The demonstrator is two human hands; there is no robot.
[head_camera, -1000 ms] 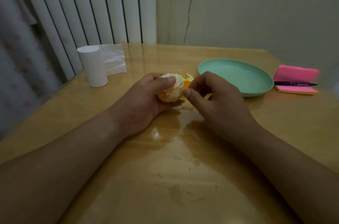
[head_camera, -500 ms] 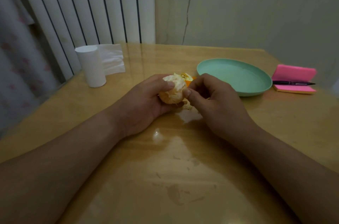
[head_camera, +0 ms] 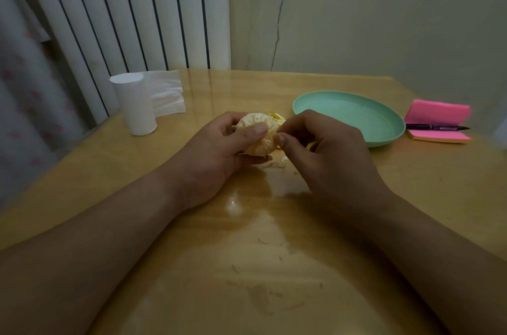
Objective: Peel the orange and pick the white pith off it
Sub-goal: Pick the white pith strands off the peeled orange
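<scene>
A peeled orange (head_camera: 258, 139), pale with white pith over its segments, sits in my left hand (head_camera: 216, 153), whose thumb lies across its front and whose fingers curl round its back. My right hand (head_camera: 323, 153) is just to the right of the fruit, thumb and forefinger pinched together at its right side on a bit of pith. Pieces of orange peel (head_camera: 277, 117) lie on the table behind the fruit, and small pale scraps (head_camera: 279, 162) lie under my hands.
A mint-green plate (head_camera: 384, 139) stands to the right of my hands. Beyond it lies a pink sticky-note pad (head_camera: 439, 111) with a black pen (head_camera: 436, 128) on it. A white paper roll (head_camera: 135, 104) with a loose sheet stands at the back left. A radiator and wall border the wooden table (head_camera: 247, 252).
My left hand has turned the orange a little, so more of its pith-covered top faces me. My right thumb and forefinger stay pinched at the fruit's right side.
</scene>
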